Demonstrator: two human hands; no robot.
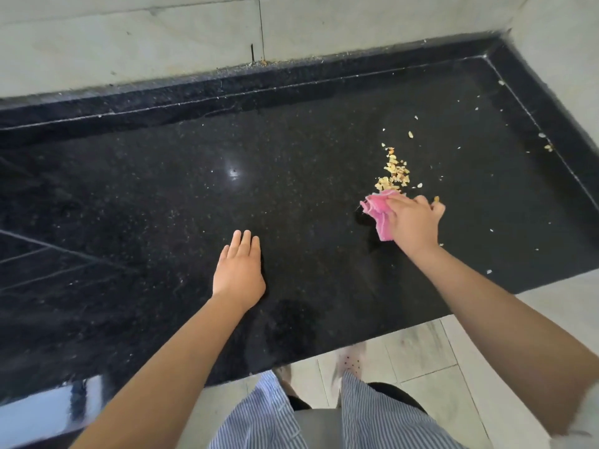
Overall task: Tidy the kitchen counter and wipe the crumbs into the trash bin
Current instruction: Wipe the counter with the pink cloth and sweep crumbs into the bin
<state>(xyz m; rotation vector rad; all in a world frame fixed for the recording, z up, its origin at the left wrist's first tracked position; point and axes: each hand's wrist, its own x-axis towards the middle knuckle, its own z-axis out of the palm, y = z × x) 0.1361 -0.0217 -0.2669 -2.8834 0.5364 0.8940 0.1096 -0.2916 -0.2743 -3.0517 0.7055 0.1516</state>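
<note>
Where heaped, crumbs (393, 171) pale yellow.

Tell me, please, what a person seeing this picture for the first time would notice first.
First, the pile of yellow crumbs on the right part of the black counter, bright against the dark stone. Just in front of it, the right hand grips a pink cloth. The left hand rests flat on the counter near the middle.

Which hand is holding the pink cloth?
The right hand grips the pink cloth, right beside the pile of crumbs. The left hand holds nothing; it lies flat with straight fingers on the black counter.
</note>
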